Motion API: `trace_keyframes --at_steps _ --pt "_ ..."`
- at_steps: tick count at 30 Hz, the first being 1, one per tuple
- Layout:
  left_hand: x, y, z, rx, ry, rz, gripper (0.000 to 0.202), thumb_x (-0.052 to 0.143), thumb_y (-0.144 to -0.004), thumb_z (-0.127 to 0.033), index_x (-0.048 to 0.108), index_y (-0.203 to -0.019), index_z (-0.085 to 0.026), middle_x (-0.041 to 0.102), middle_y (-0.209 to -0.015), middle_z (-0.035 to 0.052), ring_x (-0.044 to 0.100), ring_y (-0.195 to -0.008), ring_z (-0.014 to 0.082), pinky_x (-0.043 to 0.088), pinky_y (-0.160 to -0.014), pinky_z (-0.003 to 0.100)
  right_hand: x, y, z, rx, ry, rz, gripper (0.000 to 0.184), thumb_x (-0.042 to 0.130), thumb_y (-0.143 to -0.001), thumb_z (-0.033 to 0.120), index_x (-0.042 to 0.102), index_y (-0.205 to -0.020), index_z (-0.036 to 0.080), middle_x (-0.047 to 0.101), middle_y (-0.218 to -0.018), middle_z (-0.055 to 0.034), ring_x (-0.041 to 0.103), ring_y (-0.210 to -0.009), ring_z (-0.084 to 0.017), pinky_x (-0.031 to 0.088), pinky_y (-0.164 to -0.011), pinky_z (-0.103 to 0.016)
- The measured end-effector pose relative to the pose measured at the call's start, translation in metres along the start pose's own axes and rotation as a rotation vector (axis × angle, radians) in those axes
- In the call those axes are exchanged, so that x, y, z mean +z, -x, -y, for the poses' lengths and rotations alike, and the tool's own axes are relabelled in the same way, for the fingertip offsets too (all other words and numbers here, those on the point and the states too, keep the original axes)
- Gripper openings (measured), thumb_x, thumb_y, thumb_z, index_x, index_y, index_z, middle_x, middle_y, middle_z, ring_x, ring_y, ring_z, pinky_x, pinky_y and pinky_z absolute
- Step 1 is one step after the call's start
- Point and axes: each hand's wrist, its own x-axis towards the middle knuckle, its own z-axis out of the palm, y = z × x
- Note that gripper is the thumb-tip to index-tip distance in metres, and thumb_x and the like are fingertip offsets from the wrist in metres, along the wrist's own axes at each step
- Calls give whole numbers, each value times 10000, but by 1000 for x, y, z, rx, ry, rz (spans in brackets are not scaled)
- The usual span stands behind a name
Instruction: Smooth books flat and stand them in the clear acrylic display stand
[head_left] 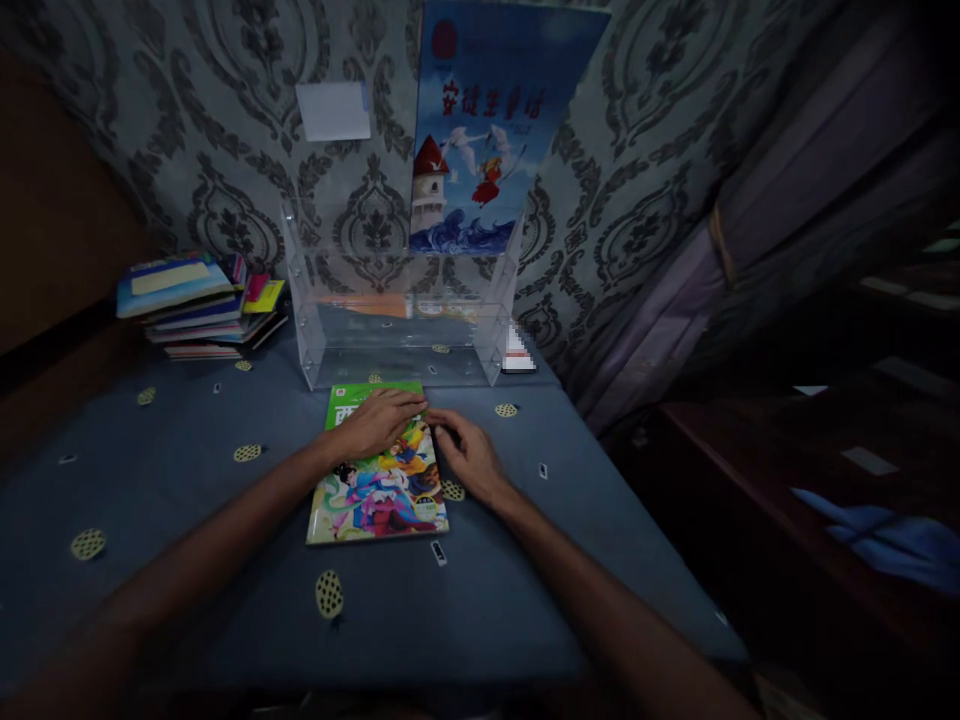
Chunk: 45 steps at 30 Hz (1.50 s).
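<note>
A green picture book [390,495] with colourful cartoon figures on its cover lies closed on the table. Across its upper part rests my left hand [381,418], flat with the fingers stretched out, covering some of the title. My right hand [471,455] is at the book's right edge, its fingers bent and their tips near the upper right corner. Just beyond the book stands a clear acrylic book rack [405,350] with stepped shelves. A tall blue book [487,130] with a red-roofed tower on its cover stands upright at the rack's top right.
A stack of books and papers [199,305] sits at the back left of the blue patterned tablecloth [187,500]. Right of the rack is a small white object [517,352], partly blurred out. A tied curtain [675,270] hangs at the right, past the table's edge. Patterned wallpaper is behind.
</note>
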Motion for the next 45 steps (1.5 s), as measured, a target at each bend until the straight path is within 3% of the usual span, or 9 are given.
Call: trace_keyframes --at_steps 5,11,18,29,36,41,45 --pt "-2 9 -9 39 25 5 429 440 -942 -144 564 -1345 -224 595 -1348 84 534 -1236 236 399 -1036 430 -3 -1 -2 81 -41 -76 338 439 -905 241 622 -1184 186 744 -1056 -76 690 -964 -228 540 -856 -375" --pt "-1 23 -24 98 76 -4 381 437 -964 -162 591 -1310 -202 600 -1335 96 538 -1222 234 410 -1027 413 -1 0 -5 1 -55 -75 314 427 -916 229 619 -1163 197 736 -1091 -75 677 -1035 -216 511 -931 -387" --pt "-11 40 -50 155 161 24 349 408 -996 -203 597 -1289 -199 599 -1333 96 531 -1240 217 406 -1046 414 3 2 -4 -16 -64 -15 317 420 -928 237 610 -1173 174 740 -1050 -83 683 -1001 -213 518 -911 -387" --pt "-19 69 -84 277 234 32 360 394 -997 -158 573 -1307 -196 600 -1339 103 526 -1266 221 412 -1076 440 0 10 6 -121 155 37 294 482 -910 207 656 -1146 186 719 -1069 -86 649 -996 -221 526 -891 -390" --pt "-12 81 -94 259 84 22 390 426 -951 -109 558 -1309 -187 635 -1292 92 542 -1256 220 419 -1086 419 4 34 13 -226 215 103 340 504 -930 257 635 -1227 155 634 -1308 -145 533 -1279 -260 421 -1083 -488" --pt "-2 92 -103 214 -18 4 462 457 -900 -73 509 -1355 -126 562 -1391 138 490 -1321 245 385 -1119 419 -2 61 19 -198 244 160 384 443 -974 272 582 -1324 196 573 -1398 -130 484 -1346 -255 410 -1101 -514" --pt "-6 107 -105 196 -38 22 497 436 -898 -54 461 -1390 -120 542 -1416 133 492 -1321 225 390 -1121 394 -7 71 18 -198 280 201 430 458 -975 284 518 -1396 225 527 -1446 -119 461 -1366 -262 402 -1104 -531"
